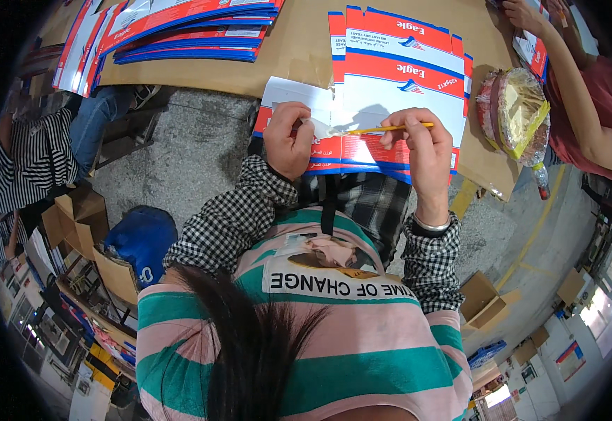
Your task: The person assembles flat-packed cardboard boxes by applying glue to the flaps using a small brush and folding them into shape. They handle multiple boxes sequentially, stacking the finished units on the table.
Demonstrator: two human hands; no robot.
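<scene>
Currently, left hand [288,140] pins the flat carton [390,105] steady by its flap — right hand [421,144], fingers pinched, strokes a thin yellow brush [390,128] across it.

Flat carton [397,84] at upper centre: red, white, blue bands. Brush handle [390,128]: yellow. Sleeves [236,217]: black-white check. Shirt [362,337], bottom: pink-green stripes. Tabletop [299,56]: brown cardboard.

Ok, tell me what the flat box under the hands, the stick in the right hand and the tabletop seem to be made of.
Flat box: printed cardboard, apparently glossy; it lies thin and flat with cut flaps, in red, white and blue.
Stick in the right hand: a thin yellow shaft, probably wood or plastic; the look leaves it open.
Tabletop: covered in plain brown cardboard, matte, with a ragged edge.
</scene>
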